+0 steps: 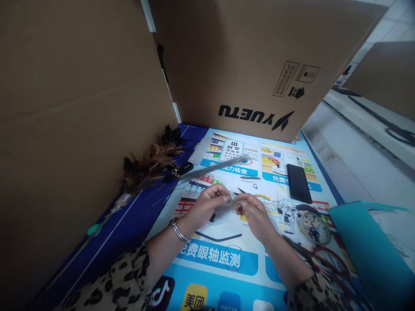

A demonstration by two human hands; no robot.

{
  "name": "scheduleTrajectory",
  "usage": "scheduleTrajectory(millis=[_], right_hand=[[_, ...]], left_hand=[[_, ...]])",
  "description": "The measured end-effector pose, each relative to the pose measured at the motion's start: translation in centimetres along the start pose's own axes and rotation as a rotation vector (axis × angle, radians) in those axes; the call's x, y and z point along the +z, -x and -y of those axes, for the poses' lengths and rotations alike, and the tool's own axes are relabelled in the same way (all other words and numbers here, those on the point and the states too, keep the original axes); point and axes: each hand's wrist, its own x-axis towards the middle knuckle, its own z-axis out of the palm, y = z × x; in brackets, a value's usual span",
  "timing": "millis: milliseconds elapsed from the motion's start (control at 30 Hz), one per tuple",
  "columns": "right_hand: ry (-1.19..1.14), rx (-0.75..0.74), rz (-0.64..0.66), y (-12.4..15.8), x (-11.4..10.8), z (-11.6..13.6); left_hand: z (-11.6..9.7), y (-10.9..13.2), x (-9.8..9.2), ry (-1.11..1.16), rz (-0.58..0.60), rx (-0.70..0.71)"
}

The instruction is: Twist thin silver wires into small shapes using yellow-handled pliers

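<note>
My left hand (207,203) and my right hand (251,209) meet above the printed poster (227,259) on the table. Both pinch a small piece of thin wire (232,203) between fingertips. The wire piece is tiny and its shape is hard to make out. A silver bangle (179,232) sits on my left wrist. A bundle of long thin wires (214,167) lies just beyond my hands. Small bent wire pieces (282,207) lie scattered to the right of my right hand.
Brown feathers (149,166) lie at the left along a cardboard wall (74,121). A large cardboard box (259,60) stands behind. A black phone (298,182), a round tin (314,226), red-handled scissors (327,259) and a teal folder (372,255) lie at the right.
</note>
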Motion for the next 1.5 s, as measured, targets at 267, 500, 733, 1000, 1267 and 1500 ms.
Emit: scheduleTrajectory(millis=[267, 500, 733, 1000, 1267, 1500], right_hand=[[-0.014, -0.038, -0.020, 0.04, 0.21, 0.09], [0.007, -0.064, -0.009, 0.14, 0.21, -0.03], [0.017, -0.107, -0.049, 0.07, -0.11, -0.39], [0.023, -0.130, -0.052, 0.09, -0.06, -0.27], [0.004, -0.155, -0.032, 0.01, 0.35, 0.14], [-0.028, -0.145, -0.036, 0.02, 0.21, 0.23]], left_hand=[[0.15, 0.00, -0.19, 0.006, 0.039, 0.019], [0.04, -0.03, -0.25, -0.054, 0.060, 0.021], [0.11, -0.08, -0.12, -0.177, 0.127, -0.029], [0.75, -0.23, -0.27, -0.242, 0.088, -0.036], [0.23, 0.03, 0.08, -0.224, 0.027, 0.008], [0.10, 0.04, 0.27, -0.138, 0.005, 0.042]])
